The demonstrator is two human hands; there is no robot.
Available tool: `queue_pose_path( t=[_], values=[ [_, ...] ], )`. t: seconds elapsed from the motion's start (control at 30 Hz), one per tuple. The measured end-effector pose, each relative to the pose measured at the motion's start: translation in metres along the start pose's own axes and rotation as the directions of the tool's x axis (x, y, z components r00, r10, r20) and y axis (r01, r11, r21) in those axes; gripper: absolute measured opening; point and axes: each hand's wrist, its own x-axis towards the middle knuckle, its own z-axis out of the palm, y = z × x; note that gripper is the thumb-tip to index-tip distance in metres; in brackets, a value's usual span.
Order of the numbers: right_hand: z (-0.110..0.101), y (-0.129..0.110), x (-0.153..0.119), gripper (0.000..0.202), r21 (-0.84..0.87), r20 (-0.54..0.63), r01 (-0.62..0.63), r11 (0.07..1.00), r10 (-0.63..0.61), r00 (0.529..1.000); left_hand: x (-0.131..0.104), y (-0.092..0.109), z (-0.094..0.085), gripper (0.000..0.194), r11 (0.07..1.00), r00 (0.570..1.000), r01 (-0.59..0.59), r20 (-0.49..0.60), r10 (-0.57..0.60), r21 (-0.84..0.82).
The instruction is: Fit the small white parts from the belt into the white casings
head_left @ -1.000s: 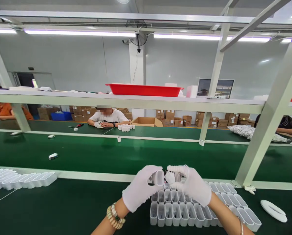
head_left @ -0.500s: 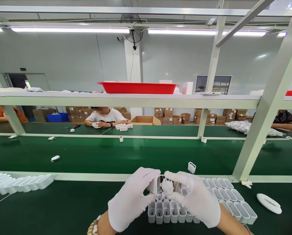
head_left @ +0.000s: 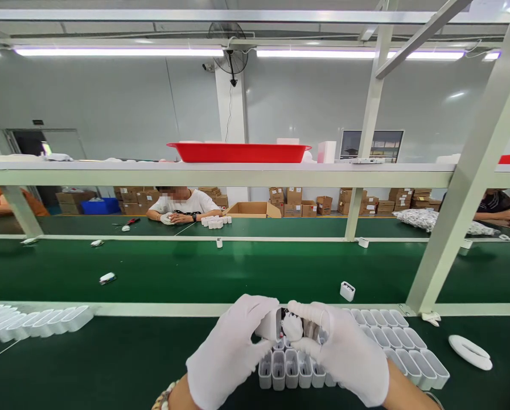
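Observation:
Both my hands wear white gloves and meet in front of me above the bench. My left hand (head_left: 233, 350) grips a small white plastic housing (head_left: 267, 326) between thumb and fingers, its open end turned to the right. Facing that opening, my right hand (head_left: 344, 356) pinches a part with a greyish side (head_left: 310, 330); its exact kind is mostly hidden by the glove fingers. Dark pieces show in the gap between the two. Just below stand rows of open white housings (head_left: 285, 370), partly covered by my right hand, with dark bits inside some.
More open white cups (head_left: 408, 347) stand at right, beside a white oval ring (head_left: 469, 352). Another group (head_left: 39, 322) lies at left. A green belt (head_left: 238, 270) carries small white parts (head_left: 348, 291). A slanted post (head_left: 460, 171) and shelf with red tray (head_left: 242, 152) rise ahead. Co-workers sit opposite.
The small white parts on the green belt have shifted to the right. My hands stay nearly in place, still holding the housing and the part together.

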Motion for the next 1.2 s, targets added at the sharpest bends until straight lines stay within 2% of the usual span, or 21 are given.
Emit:
queue_pose_path(
  t=[0.07, 0.17, 0.23, 0.33, 0.4, 0.5, 0.63, 0.73, 0.83, 0.93, 1.0, 1.07, 1.13, 1.2],
  values=[
    [0.0, 0.001, 0.0, 0.023, -0.001, -0.008, -0.007, 1.0, 0.007, 1.0, 0.0, 0.001, 0.0, 0.054, 1.0, 1.0, 0.019, 0.012, -0.019, -0.005],
    [-0.003, -0.003, 0.001, 0.019, 0.009, 0.0, -0.004, 1.0, 0.004, 1.0, 0.001, 0.003, -0.001, 0.052, 0.999, 0.999, 0.033, 0.015, -0.033, -0.014],
    [-0.006, -0.01, 0.003, 0.013, 0.037, 0.038, 0.0, 0.999, -0.001, 0.999, 0.001, 0.003, -0.002, 0.051, 0.999, 1.0, 0.021, 0.014, -0.021, -0.028],
    [-0.012, -0.021, 0.006, 0.019, 0.116, 0.114, 0.002, 0.993, -0.016, 0.993, 0.001, 0.003, -0.002, 0.051, 0.999, 0.999, 0.017, 0.033, -0.015, -0.039],
    [-0.014, -0.025, 0.006, 0.021, 0.15, 0.122, -0.004, 0.989, -0.015, 0.992, 0.001, 0.003, -0.003, 0.049, 0.999, 0.998, 0.036, 0.047, -0.035, -0.04],
    [-0.013, -0.025, 0.005, 0.021, 0.167, 0.11, -0.02, 0.986, 0.002, 0.994, 0.0, 0.005, -0.003, 0.05, 0.997, 0.997, 0.058, 0.056, -0.056, -0.046],
    [-0.012, -0.021, 0.005, 0.021, 0.207, 0.167, -0.068, 0.976, 0.033, 0.985, -0.001, 0.008, -0.002, 0.057, 0.994, 0.994, 0.084, 0.079, -0.078, -0.075],
    [-0.012, -0.016, 0.008, 0.018, 0.262, 0.242, -0.075, 0.962, 0.01, 0.97, 0.0, 0.012, -0.001, 0.057, 0.985, 0.988, 0.125, 0.107, -0.112, -0.117],
    [-0.009, -0.006, 0.011, 0.045, 0.412, 0.257, -0.073, 0.908, -0.039, 0.966, 0.001, 0.016, 0.0, 0.05, 0.97, 0.98, 0.18, 0.109, -0.164, -0.161],
    [-0.005, 0.004, 0.012, 0.078, 0.493, 0.249, -0.147, 0.858, 0.022, 0.968, 0.0, 0.022, -0.002, 0.045, 0.948, 0.968, 0.238, 0.127, -0.215, -0.209],
    [-0.001, 0.008, 0.013, 0.095, 0.502, 0.323, -0.23, 0.834, 0.066, 0.944, -0.001, 0.026, -0.003, 0.043, 0.932, 0.956, 0.275, 0.171, -0.238, -0.236],
    [0.004, 0.006, 0.013, 0.1, 0.552, 0.417, -0.302, 0.777, 0.057, 0.907, -0.002, 0.03, -0.003, 0.042, 0.919, 0.946, 0.298, 0.208, -0.249, -0.257],
    [0.009, 0.001, 0.014, 0.096, 0.632, 0.475, -0.359, 0.687, 0.024, 0.88, -0.002, 0.032, -0.003, 0.044, 0.912, 0.945, 0.302, 0.213, -0.248, -0.278],
    [0.014, -0.004, 0.014, 0.093, 0.685, 0.468, -0.38, 0.622, 0.025, 0.884, -0.001, 0.033, -0.002, 0.047, 0.906, 0.948, 0.3, 0.199, -0.248, -0.299]
  ],
)
